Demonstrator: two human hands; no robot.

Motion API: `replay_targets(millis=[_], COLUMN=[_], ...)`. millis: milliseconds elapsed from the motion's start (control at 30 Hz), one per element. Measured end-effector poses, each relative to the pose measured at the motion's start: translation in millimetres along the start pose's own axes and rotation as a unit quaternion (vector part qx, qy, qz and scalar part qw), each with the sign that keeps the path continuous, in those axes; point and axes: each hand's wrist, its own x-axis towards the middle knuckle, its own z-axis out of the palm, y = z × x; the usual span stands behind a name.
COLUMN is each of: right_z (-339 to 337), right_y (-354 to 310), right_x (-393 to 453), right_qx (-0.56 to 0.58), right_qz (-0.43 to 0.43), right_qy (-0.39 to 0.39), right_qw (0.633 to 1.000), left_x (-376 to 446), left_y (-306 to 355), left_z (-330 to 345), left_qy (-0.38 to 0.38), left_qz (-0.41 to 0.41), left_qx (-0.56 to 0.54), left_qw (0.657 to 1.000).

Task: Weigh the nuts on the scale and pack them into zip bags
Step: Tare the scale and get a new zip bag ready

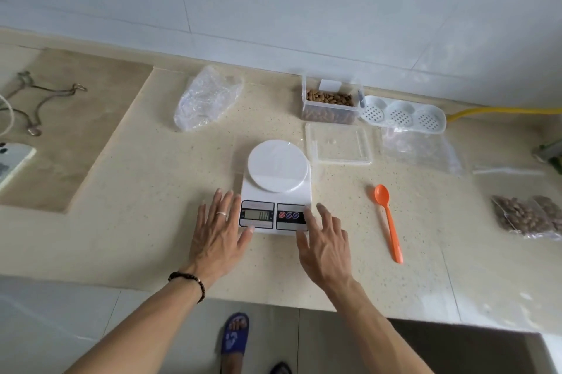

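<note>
A white digital scale [276,188] with a round platter stands mid-counter, its display lit. My left hand [219,229] lies flat beside the scale's left front corner, fingers straight, thumb touching the display edge. My right hand [325,244] reaches over the right front corner, fingertips at the button panel. A clear tub of nuts [331,103] stands open at the back. An orange spoon [388,220] lies right of the scale. Filled zip bags of nuts [527,217] lie at far right. Empty zip bags [421,150] lie behind the spoon.
A clear lid [339,144] lies behind the scale, a white perforated tray [401,113] beside the tub. A crumpled plastic bag [206,98] lies at back left. A phone [13,160] and a cord are at far left. The counter edge runs below my wrists.
</note>
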Motion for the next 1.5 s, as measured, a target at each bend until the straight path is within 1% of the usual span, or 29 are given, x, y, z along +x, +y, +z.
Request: replay_targets(millis=[100, 233, 400, 767, 1000, 1100, 1233, 1333, 1433, 1500], right_z=[3, 6, 16, 17, 7, -4, -23, -36, -48, -52], right_y=[-1, -7, -7, -4, -3, 3, 23, 51, 84, 102], right_x=[-7, -11, -16, -10, -10, -12, -8, 3, 17, 26], right_qx=[-0.040, -0.056, -0.069, -0.053, -0.043, -0.011, 0.023, 0.061, 0.095, 0.107], right_qz=[-0.017, -0.021, -0.017, -0.007, -0.015, -0.008, 0.045, 0.118, 0.222, 0.288], right_qy=[-0.040, -0.056, -0.066, -0.059, -0.075, -0.068, -0.045, -0.005, 0.046, 0.058], right_qw=[0.998, 0.997, 0.995, 0.997, 0.996, 0.998, 0.998, 0.991, 0.969, 0.950], left_x=[-11, -18, -21, -20, -16, -12, 7, 32, 64, 86], left_y=[0, -2, -4, -4, 14, 28, 49, 70, 88, 96], left_z=[10, 20, 20, 21, 0, -14, -31, -38, -39, -37], left_qy=[-0.022, -0.025, -0.028, -0.028, -0.054, -0.042, -0.023, -0.001, 0.003, 0.000], left_qz=[-0.017, -0.028, -0.020, -0.017, -0.039, -0.017, 0.032, 0.076, 0.122, 0.146], left_qx=[-0.005, -0.014, -0.010, -0.004, -0.069, -0.060, -0.045, -0.045, -0.043, -0.039], left_qw=[1.000, 0.999, 0.999, 0.999, 0.995, 0.997, 0.998, 0.996, 0.992, 0.988])
